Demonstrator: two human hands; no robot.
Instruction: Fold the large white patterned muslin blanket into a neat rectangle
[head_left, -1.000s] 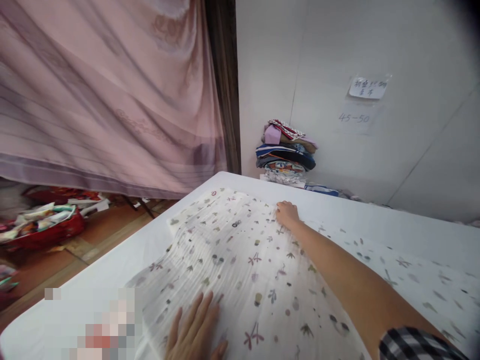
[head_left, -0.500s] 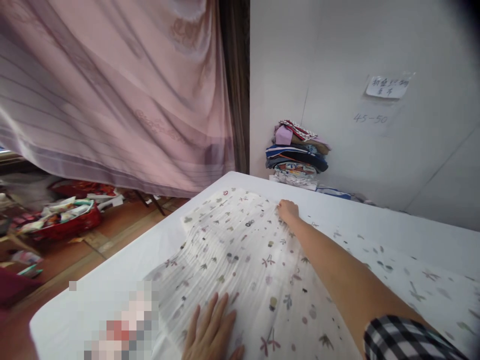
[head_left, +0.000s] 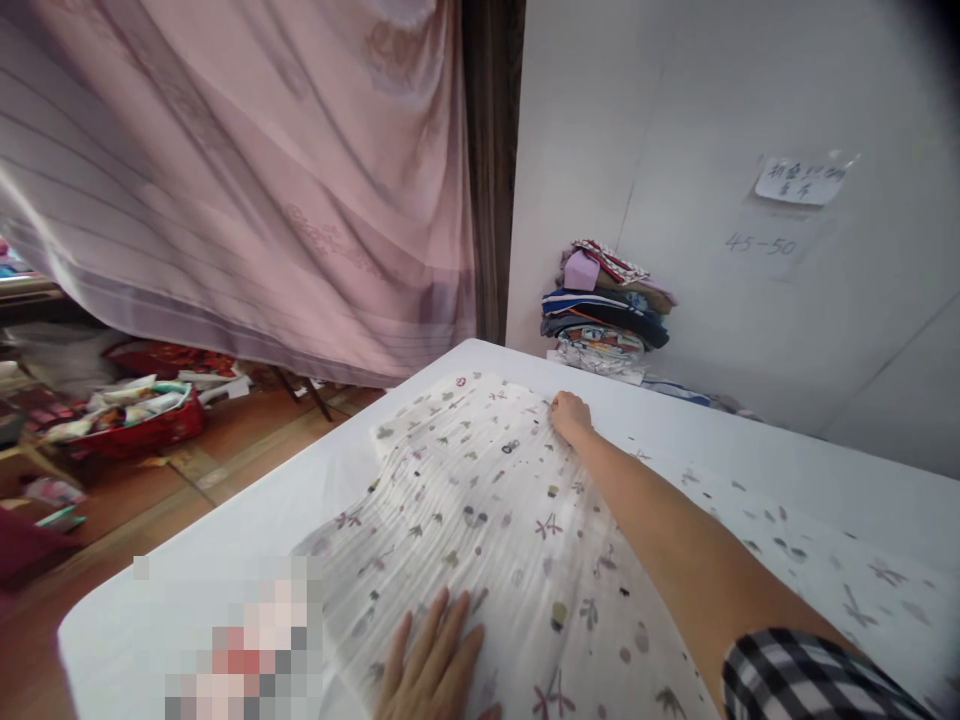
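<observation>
A thin white cloth [head_left: 480, 510] printed with small flowers and leaves lies spread over a white table [head_left: 247, 540]. My left hand [head_left: 435, 665] rests flat on its near part with the fingers stretched out. My right arm reaches across the cloth, and my right hand [head_left: 570, 415] is closed at the cloth's far edge, pinching the fabric there. A checked sleeve shows at my right upper arm.
A stack of folded clothes [head_left: 604, 310] stands on the table's far corner against a white wall with a paper note [head_left: 799, 182]. A pink curtain [head_left: 247, 170] hangs at left. A red basket of items [head_left: 127, 420] sits on the wooden floor.
The view has shifted so the scene sits further right. Both hands keep their places on the cloth; my right hand has edged slightly further away.
</observation>
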